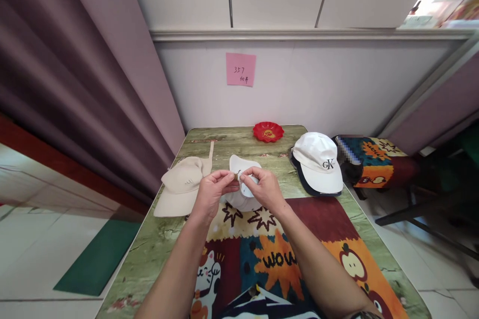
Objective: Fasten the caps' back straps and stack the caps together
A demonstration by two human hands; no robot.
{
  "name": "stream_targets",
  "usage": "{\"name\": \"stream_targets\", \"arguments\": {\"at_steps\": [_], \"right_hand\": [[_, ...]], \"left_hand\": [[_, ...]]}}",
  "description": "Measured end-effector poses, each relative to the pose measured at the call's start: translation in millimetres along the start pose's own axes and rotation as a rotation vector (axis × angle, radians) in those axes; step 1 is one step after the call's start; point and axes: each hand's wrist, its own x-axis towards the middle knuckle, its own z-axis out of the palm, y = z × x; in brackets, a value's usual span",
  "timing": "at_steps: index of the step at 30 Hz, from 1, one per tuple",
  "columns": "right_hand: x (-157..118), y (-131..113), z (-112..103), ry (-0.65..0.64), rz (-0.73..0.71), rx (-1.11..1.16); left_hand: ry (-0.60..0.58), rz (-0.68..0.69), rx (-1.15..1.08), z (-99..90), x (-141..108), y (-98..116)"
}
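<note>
The pale cap (242, 203) sits at the hub of the dial, between the two hands, its lower part just over the far edge of the printed mat (251, 259) on the desk (144, 269). It looks light and soft, likely thin cloth that folds under slight pressure, with little risk of breaking and not much slip; the brim is probably its stiffest part. For fine work, its narrow edge seems the place to take hold, by fingertips rather than palm. The left grip (214, 190), at 9 o'clock, is pinched between thumb and forefinger on that edge, beside a small olive piece (236, 177) too tiny to identify. The right grip (266, 188), at 3 o'clock, is likewise thumb against finger on the cap, the tips of both nearly meeting. Farther out lie a beige cap (181, 179) at 9 o'clock, a red dish (268, 132) at 1 and a lettered white cap (316, 152) between 2 and 3.
</note>
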Motion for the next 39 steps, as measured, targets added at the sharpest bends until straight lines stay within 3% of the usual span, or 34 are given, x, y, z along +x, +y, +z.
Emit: {"name": "stream_targets", "arguments": {"at_steps": [19, 27, 39], "right_hand": [[-2, 3, -1, 0.035, -0.072, 0.122], [-5, 25, -2, -0.071, 0.046, 0.234], [-3, 16, -1, -0.082, 0.038, 0.130]], "left_hand": [[0.007, -0.018, 0.038, 4.8, -2, -4], [0.007, -0.006, 0.036, -6.2, 2, -1], [-0.059, -0.043, 0.083, 1.7, 0, -2]]}}
